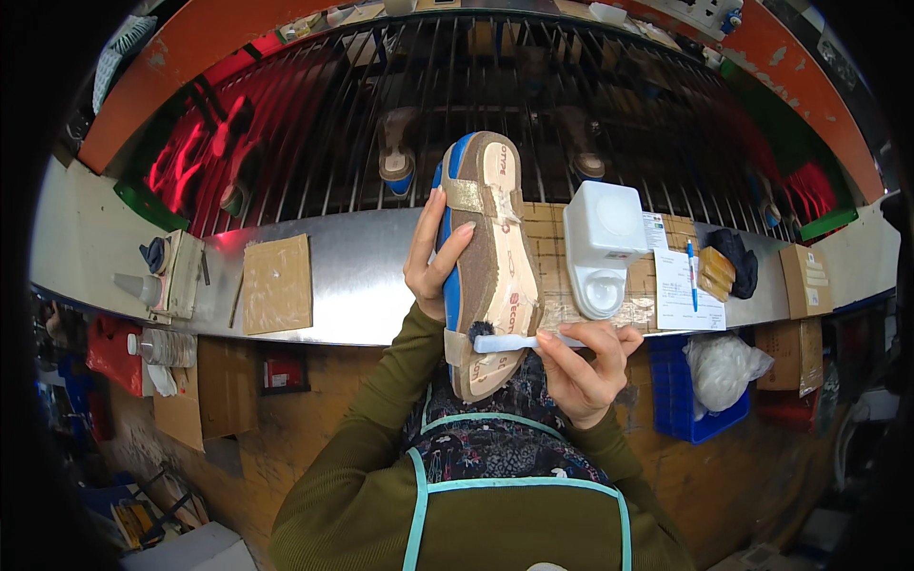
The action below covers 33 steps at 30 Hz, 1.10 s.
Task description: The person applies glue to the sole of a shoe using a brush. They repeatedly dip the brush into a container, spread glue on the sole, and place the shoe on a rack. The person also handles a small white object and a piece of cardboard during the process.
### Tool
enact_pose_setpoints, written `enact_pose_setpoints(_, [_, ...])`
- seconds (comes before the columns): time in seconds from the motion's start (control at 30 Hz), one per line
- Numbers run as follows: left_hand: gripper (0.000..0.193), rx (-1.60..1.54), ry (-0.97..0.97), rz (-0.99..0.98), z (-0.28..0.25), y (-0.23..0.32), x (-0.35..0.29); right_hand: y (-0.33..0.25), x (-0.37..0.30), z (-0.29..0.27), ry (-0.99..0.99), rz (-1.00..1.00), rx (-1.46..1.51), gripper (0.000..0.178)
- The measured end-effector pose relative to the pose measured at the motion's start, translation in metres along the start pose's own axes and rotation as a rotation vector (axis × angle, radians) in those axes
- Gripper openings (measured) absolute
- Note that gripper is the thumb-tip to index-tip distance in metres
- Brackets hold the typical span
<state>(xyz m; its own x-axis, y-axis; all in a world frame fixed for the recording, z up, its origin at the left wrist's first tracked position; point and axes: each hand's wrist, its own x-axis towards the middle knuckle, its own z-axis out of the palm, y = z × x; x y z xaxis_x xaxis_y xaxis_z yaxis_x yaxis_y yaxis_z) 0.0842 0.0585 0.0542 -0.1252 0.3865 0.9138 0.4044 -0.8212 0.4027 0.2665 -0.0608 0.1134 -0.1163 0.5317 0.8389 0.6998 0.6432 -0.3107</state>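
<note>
My left hand [433, 268] is closed around the left side of a sandal upper on a blue shoe last [487, 266], held bottom up above the bench edge. A tan insole board with a brown fuzzy rim faces up, and a gold strap [465, 196] wraps over its far part. A paler strap end [457, 348] lies folded at the near part. Between the fingertips of my right hand [592, 373] is a small brush [505, 344] with a white flat handle; its dark bristles touch the sole's near left edge. Right of the sandal stands a white plastic glue dispenser [604, 233] with a round cup.
Metal conveyor bars [333, 143] run behind the steel bench [357, 285], carrying several other lasted shoes [396, 162] under red light. Cardboard [277, 284] lies at left. A paper sheet [681, 305], blue pen [692, 276] and amber block [716, 272] lie at right, above a blue crate [700, 428].
</note>
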Motion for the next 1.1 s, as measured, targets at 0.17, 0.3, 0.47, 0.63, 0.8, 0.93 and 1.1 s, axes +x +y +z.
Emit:
enact_pose_setpoints(0.17, [0.044, 0.03, -0.026, -0.037, -0.006, 0.001, 0.0, 0.005, 0.013, 0.003, 0.002, 0.07, 0.039, 0.032])
enact_pose_setpoints(0.3, [0.045, 0.008, -0.006, -0.093, -0.006, 0.003, 0.0, 0.001, 0.015, 0.002, -0.082, 0.06, 0.076, 0.027])
enact_pose_setpoints(0.47, [0.049, -0.016, -0.023, -0.13, -0.006, 0.006, 0.007, 0.016, 0.037, 0.01, -0.031, 0.227, 0.058, 0.02])
enact_pose_setpoints(0.63, [0.053, -0.03, 0.0, -0.107, -0.01, -0.001, 0.006, 0.017, 0.052, -0.006, -0.309, 0.256, 0.281, 0.018])
enact_pose_setpoints(0.8, [0.061, 0.107, -0.073, -0.053, -0.009, 0.003, 0.011, 0.028, 0.042, 0.013, -0.058, 0.47, 0.138, 0.012])
enact_pose_setpoints(0.93, [0.061, 0.163, -0.068, -0.173, -0.01, 0.008, 0.007, 0.023, 0.016, 0.014, -0.143, 0.679, 0.471, 0.012])
enact_pose_setpoints(1.1, [0.056, 0.253, -0.065, -0.251, -0.011, 0.007, 0.0, 0.004, 0.003, 0.007, -0.119, 0.72, 0.627, 0.014])
